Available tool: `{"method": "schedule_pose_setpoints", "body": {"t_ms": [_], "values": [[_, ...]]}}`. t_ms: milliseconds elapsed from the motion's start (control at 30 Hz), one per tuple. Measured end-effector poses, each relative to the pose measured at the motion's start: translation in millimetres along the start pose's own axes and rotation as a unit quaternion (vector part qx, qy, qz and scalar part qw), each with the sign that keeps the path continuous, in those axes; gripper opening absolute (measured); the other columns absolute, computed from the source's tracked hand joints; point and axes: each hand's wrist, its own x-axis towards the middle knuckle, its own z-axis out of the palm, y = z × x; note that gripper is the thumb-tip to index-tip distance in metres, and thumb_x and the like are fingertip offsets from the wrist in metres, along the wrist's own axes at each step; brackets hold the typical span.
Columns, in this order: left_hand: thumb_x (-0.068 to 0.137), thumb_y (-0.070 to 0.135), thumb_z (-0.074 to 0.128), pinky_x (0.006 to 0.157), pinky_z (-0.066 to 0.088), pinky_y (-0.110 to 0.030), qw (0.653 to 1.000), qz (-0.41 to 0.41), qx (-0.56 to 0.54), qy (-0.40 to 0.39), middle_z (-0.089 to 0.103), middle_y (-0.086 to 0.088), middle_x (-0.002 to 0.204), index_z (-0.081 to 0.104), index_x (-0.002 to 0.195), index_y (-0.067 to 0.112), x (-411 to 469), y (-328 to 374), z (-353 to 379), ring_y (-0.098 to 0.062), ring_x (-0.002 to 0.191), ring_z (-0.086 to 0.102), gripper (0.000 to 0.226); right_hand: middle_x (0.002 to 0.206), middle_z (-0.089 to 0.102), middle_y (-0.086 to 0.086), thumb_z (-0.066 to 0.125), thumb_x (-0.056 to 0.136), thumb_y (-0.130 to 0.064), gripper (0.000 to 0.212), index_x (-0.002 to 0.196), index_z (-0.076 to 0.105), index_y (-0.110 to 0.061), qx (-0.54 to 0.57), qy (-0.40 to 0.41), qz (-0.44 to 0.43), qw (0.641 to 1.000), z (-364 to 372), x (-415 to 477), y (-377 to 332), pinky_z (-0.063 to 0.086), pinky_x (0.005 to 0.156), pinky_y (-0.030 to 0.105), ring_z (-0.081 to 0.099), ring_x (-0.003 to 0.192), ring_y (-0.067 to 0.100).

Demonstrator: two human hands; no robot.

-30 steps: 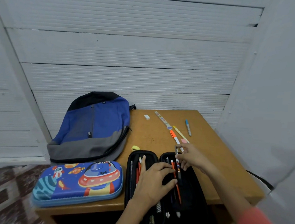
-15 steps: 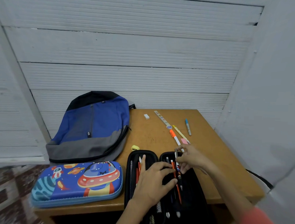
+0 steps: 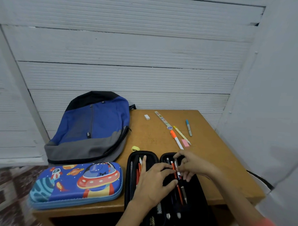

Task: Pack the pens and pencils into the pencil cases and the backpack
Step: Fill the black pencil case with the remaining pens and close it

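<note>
An open black pencil case (image 3: 132,165) lies at the table's front edge, with several pens in both halves. My left hand (image 3: 152,183) lies on it, index finger straight on the left half, the other fingers and thumb curled at the middle divider. My right hand (image 3: 193,164) pinches a grey-and-white pen (image 3: 178,173) over the right half, among the pens there. A closed blue space-print pencil case (image 3: 77,183) lies to the left. The blue and grey backpack (image 3: 93,127) lies zipped behind it. Loose on the table are an orange highlighter (image 3: 175,138), a yellow pen (image 3: 180,134) and a blue pen (image 3: 188,127).
The wooden table (image 3: 152,135) also carries a ruler (image 3: 162,119), a white eraser (image 3: 147,117), a pink eraser (image 3: 185,142) and a yellow sharpener (image 3: 135,148). White walls close in behind and on the right. The floor drops away to the left.
My right hand has brought the pen down from the case's far edge into the right half. My left hand has stayed on the case.
</note>
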Motion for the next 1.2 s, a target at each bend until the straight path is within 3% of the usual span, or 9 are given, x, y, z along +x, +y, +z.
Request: {"method": "schedule_pose_setpoints", "body": {"t_ms": [267,667,767,867,1000,1133,1200], "values": [[0.088,0.061,0.029,0.113,-0.024,-0.044,1.000,0.001,0.000,0.002,0.046,0.024,0.133,0.053,0.131,0.039,-0.8,0.5,-1.3,0.008,0.129,0.033,0.054,0.076,0.063,0.012,0.062,0.088,0.002,0.039,0.124,0.051,-0.008,0.013,0.013,0.000,1.000,0.3,2.7,6.5,0.055,0.053,0.026,0.061,0.055,0.017],[0.089,0.061,0.030,0.113,-0.023,-0.043,1.000,0.002,-0.015,0.004,0.047,0.024,0.133,0.053,0.131,0.038,-1.4,0.3,-0.2,0.008,0.129,0.033,0.053,0.075,0.067,0.010,0.064,0.088,-0.001,0.041,0.125,0.051,-0.011,0.048,0.002,0.000,0.999,-3.2,-0.5,4.3,0.056,0.053,0.027,0.064,0.060,0.018],[0.089,0.061,0.031,0.115,-0.021,-0.046,1.000,-0.003,-0.028,0.003,0.046,0.025,0.133,0.053,0.131,0.040,-1.9,0.2,-0.7,0.009,0.129,0.032,0.051,0.085,0.066,0.013,0.063,0.089,-0.001,0.030,0.117,0.058,-0.010,0.113,0.136,-0.038,0.983,-9.2,5.5,5.7,0.055,0.050,0.026,0.064,0.063,0.017],[0.090,0.060,0.032,0.115,-0.021,-0.045,0.999,-0.004,-0.034,0.004,0.046,0.025,0.132,0.053,0.130,0.040,-2.5,-0.3,-1.2,0.010,0.129,0.033,0.050,0.087,0.063,0.014,0.057,0.091,-0.001,0.023,0.113,0.064,-0.007,0.145,0.327,-0.027,0.933,-21.5,19.9,18.7,0.058,0.059,0.034,0.061,0.063,0.019],[0.091,0.060,0.034,0.115,-0.022,-0.044,0.999,-0.005,-0.039,0.008,0.046,0.026,0.132,0.053,0.130,0.040,-2.3,-1.5,-0.1,0.010,0.129,0.033,0.048,0.087,0.063,0.005,0.055,0.092,-0.005,0.024,0.113,0.065,-0.011,0.067,0.399,0.030,0.914,-38.7,44.5,43.8,0.057,0.079,0.048,0.064,0.070,0.023],[0.091,0.060,0.034,0.115,-0.022,-0.044,0.999,-0.002,-0.046,0.013,0.047,0.025,0.131,0.054,0.130,0.040,-2.1,-1.6,1.6,0.010,0.128,0.033,0.048,0.134,0.053,0.008,0.048,0.096,-0.005,0.041,0.136,0.053,-0.018,-0.078,0.330,-0.014,0.941,-44.2,61.1,50.9,0.048,0.098,0.039,0.055,0.115,0.025],[0.092,0.059,0.035,0.115,-0.022,-0.042,0.999,-0.001,-0.050,0.015,0.047,0.025,0.131,0.054,0.130,0.039,-2.0,-2.4,2.1,0.010,0.128,0.034,0.047,0.144,0.045,0.008,0.042,0.099,-0.006,0.048,0.144,0.044,-0.022,-0.185,0.286,-0.048,0.939,-45.2,67.5,49.2,0.039,0.105,0.035,0.045,0.127,0.024]]}}
